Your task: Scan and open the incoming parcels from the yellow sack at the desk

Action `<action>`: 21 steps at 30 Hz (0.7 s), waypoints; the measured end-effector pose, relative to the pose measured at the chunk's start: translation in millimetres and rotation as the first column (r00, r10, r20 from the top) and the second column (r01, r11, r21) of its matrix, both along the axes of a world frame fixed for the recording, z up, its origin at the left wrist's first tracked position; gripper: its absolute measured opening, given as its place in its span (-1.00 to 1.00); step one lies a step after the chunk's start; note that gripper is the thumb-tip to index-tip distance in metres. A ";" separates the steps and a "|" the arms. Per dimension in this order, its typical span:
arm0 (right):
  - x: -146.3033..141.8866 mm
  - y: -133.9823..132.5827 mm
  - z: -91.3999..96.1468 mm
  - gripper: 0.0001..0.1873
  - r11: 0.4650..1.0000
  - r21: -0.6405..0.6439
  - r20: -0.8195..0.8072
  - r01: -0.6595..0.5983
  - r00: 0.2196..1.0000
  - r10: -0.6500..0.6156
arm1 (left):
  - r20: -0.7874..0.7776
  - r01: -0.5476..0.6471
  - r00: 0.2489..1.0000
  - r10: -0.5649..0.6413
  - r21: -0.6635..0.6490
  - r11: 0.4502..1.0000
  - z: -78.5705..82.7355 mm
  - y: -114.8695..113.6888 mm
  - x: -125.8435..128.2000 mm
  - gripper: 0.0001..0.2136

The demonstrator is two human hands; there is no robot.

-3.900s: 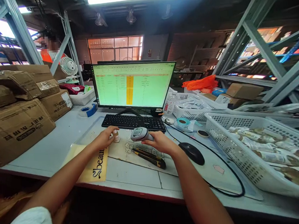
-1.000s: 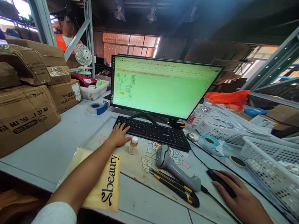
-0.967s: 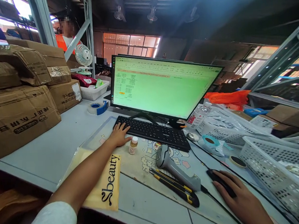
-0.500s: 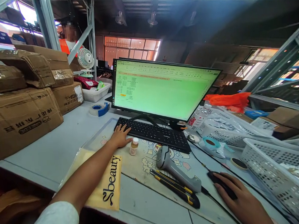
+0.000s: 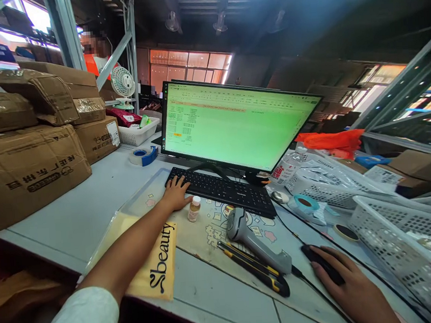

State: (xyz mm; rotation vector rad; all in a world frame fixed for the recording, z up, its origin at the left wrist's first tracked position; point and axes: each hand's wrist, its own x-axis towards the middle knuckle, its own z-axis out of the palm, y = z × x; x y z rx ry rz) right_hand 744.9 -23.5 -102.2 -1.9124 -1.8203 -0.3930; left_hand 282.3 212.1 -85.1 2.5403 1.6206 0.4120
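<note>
1. Left hand (image 5: 175, 195): grip spread, palm low, fingertips resting on the left end of the black keyboard (image 5: 217, 191). Forearm comes in from lower left, held low over the table (image 5: 93, 202).
2. Right hand (image 5: 351, 275): grip curved over the black mouse (image 5: 321, 264), fingers lying along its top. Arm enters from lower right, wrist low.
3. Small bottle (image 5: 194, 208): upright, white cap, standing on the printed desk mat (image 5: 209, 235), just right of the left hand and just in front of the keyboard. Not touched. Left hand is the nearer.
4. Handheld barcode scanner (image 5: 252, 240): lying on the mat between the hands, not held. Long axis runs from its head, near the keyboard, down and rightward to the handle's butt. Right hand is the nearer.
5. Yellow-and-black utility knife (image 5: 254, 272): lying just beside the scanner on the near side, roughly parallel to it.
</note>
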 end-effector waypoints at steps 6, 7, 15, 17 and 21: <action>-0.2 -2.8 -1.2 -0.38 0.998 0.003 0.044 0.063 0.997 -0.063 | -0.001 0.007 1.000 -0.007 0.018 1.000 -2.5 -1.3 0.0 -0.31; -1.0 -3.0 -1.2 -0.37 0.997 0.006 0.048 0.071 0.996 -0.071 | 0.000 0.006 1.000 -0.006 0.018 1.000 -2.6 -1.4 -0.1 -0.32; -1.5 -3.6 -1.6 -0.37 0.995 -0.012 0.073 0.096 0.993 -0.095 | 0.003 -0.002 1.000 0.002 0.011 1.000 -0.8 -2.6 -0.4 -0.32; -0.6 -4.2 -1.8 -0.37 0.995 -0.017 0.064 0.096 0.993 -0.095 | 0.001 -0.001 1.000 0.001 0.007 1.000 0.3 -3.6 -0.3 -0.32; -0.7 -4.9 -1.1 -0.38 0.995 -0.022 0.042 0.098 0.994 -0.097 | -0.002 0.001 1.000 -0.001 0.006 1.000 1.6 -4.4 -0.7 -0.32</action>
